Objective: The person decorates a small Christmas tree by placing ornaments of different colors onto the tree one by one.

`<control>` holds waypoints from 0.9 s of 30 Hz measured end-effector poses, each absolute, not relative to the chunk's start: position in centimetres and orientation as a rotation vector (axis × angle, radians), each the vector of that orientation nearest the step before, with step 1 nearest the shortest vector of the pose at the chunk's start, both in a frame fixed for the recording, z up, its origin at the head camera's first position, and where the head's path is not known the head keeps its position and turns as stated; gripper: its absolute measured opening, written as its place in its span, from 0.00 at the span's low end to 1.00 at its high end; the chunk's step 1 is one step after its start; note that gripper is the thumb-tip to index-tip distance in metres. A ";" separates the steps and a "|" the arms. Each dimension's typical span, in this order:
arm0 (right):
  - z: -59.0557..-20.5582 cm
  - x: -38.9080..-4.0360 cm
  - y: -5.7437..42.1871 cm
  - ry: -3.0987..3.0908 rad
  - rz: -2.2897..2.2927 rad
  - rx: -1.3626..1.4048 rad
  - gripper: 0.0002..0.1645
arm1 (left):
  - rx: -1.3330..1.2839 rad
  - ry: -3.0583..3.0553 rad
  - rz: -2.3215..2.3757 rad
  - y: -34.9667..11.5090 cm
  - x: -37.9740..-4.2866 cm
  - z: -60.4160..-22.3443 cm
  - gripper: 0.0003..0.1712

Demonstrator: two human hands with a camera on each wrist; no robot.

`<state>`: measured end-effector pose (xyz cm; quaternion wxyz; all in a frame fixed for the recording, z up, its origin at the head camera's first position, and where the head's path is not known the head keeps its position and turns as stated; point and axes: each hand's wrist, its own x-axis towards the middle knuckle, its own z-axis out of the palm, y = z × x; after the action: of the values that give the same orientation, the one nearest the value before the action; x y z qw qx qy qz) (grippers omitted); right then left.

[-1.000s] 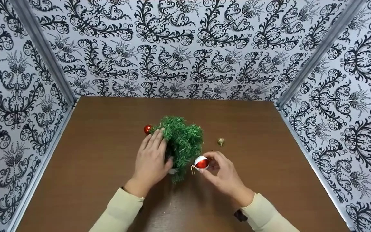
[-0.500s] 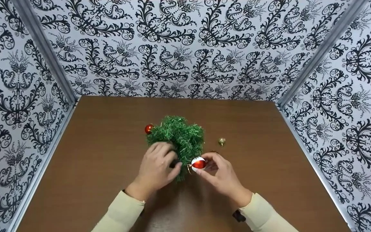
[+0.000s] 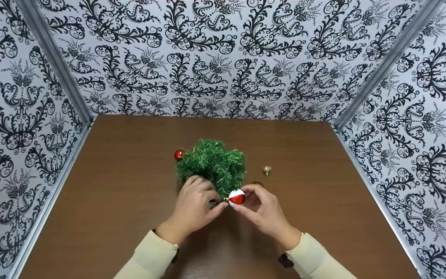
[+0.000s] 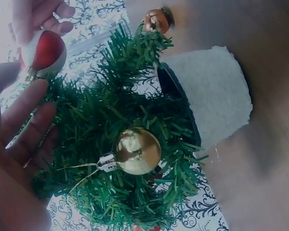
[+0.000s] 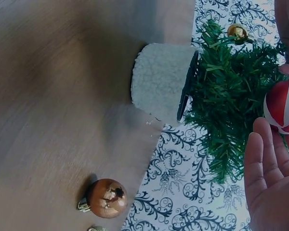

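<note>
My right hand (image 3: 265, 209) holds a red-and-white Christmas bauble (image 3: 237, 197) by its side, in front of a small green artificial Christmas tree (image 3: 215, 159). At the bauble's gold cap (image 4: 31, 74), the thumb and forefinger of my left hand (image 3: 196, 203) pinch the hanger end. The left hand's other fingers lie against the branches in the left wrist view. A gold bauble (image 4: 138, 150) with a string loop hangs on the tree. The tree stands in a fuzzy white pot (image 5: 161, 79), which my left hand mostly hides in the head view.
A red bauble (image 3: 179, 155) hangs at the tree's left side. On the brown table (image 3: 130, 232), right of the tree, lie a small gold ornament (image 3: 266, 170) and a copper-coloured bauble (image 5: 107, 198). Patterned panels (image 3: 223, 58) enclose the table at back and sides.
My left hand has come down from the tree's left branches to the bauble's hanger. My right hand has moved the red-and-white bauble slightly left, towards it.
</note>
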<state>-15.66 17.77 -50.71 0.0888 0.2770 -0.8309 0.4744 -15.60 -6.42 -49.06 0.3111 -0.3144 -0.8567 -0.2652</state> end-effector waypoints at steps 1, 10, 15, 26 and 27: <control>-50.7 -15.6 17.8 -2.471 1.415 0.824 0.27 | -0.827 -2.263 -0.695 -6.4 -15.6 -49.0 0.14; -51.7 -15.4 17.8 -2.518 1.371 0.834 0.27 | -0.832 -2.220 -0.591 -6.9 -15.6 -48.5 0.06; -52.4 -15.3 17.4 -2.578 1.288 0.873 0.25 | -0.850 -2.195 -0.624 -6.8 -15.8 -48.4 0.07; -52.1 -15.1 16.2 -2.450 1.149 0.919 0.18 | -0.836 -2.243 -0.722 -6.6 -15.5 -48.3 0.06; -52.0 -15.1 16.0 -2.407 1.142 0.925 0.17 | -0.837 -2.234 -0.724 -6.5 -15.5 -48.3 0.06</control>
<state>-15.06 16.00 -52.01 0.1601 0.3239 -0.8424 0.3998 -15.54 -6.54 -48.29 0.3185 -0.3181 -0.8495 -0.2753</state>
